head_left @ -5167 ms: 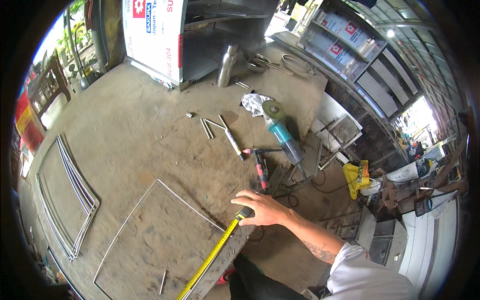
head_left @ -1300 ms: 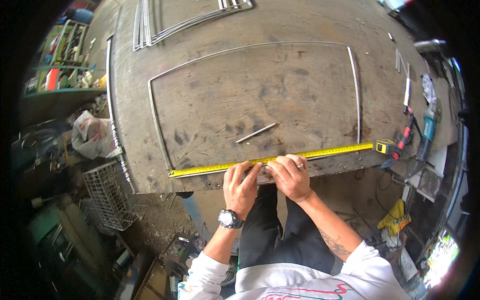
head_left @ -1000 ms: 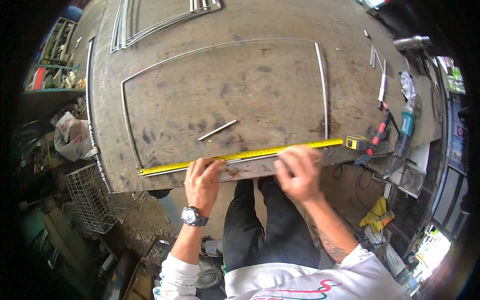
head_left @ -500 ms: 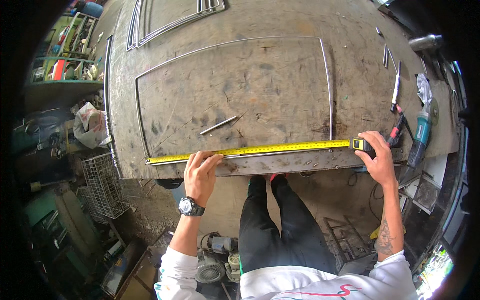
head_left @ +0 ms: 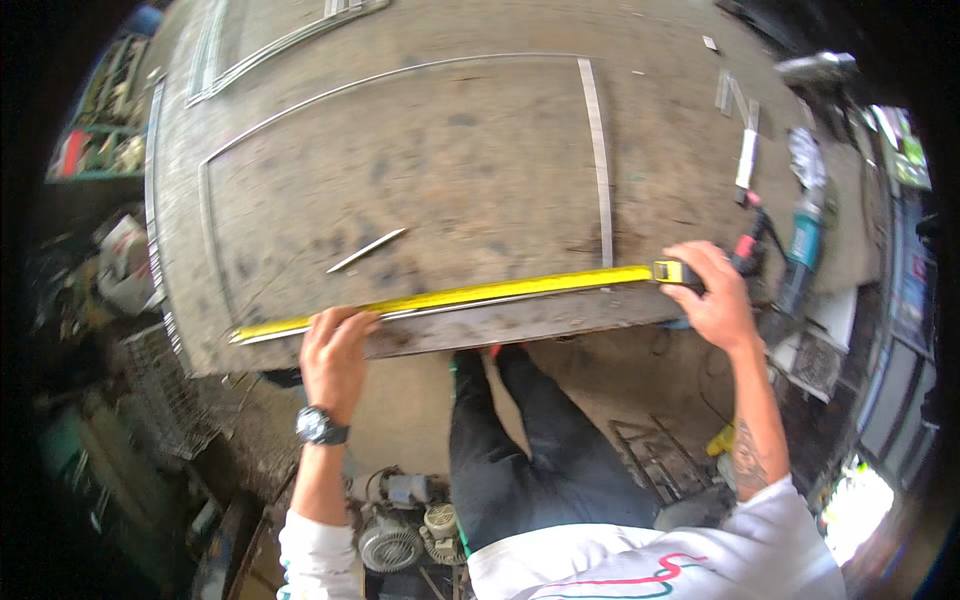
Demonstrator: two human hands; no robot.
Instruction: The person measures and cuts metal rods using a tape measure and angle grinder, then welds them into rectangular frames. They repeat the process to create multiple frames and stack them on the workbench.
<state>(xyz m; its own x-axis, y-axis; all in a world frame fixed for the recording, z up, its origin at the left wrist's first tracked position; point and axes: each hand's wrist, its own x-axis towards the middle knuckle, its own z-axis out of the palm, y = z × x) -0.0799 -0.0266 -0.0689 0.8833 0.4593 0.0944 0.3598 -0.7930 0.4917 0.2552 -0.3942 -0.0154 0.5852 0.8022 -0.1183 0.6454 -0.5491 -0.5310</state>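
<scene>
A yellow tape measure (head_left: pixel 520 290) is drawn out along the near edge of the worktable. Its case sits at the right in my right hand (head_left: pixel 712 292), which is closed around it. Toward the tape's left end, my left hand (head_left: pixel 334 362) presses its bent fingers on the blade. A thin metal rod (head_left: pixel 440 307) runs along the tape's near side, partly covered by it. Beyond the tape, thin metal strips form a rectangular frame (head_left: pixel 597 150) with bent corners. The tape's left end lies by the frame's near left corner. Inside the frame rests a short loose rod (head_left: pixel 367 250).
An angle grinder (head_left: pixel 803 235) lies on the table's right side, beside a white and black pen-like tool (head_left: pixel 746 160) and short metal pieces (head_left: pixel 733 92). More bent metal frames (head_left: pixel 290 48) lie at the far left. Motors (head_left: pixel 392 540) stand on the floor below.
The whole scene has shifted left in the picture and blurred as my head turned. Both hands keep their places on the tape, which stays drawn out.
</scene>
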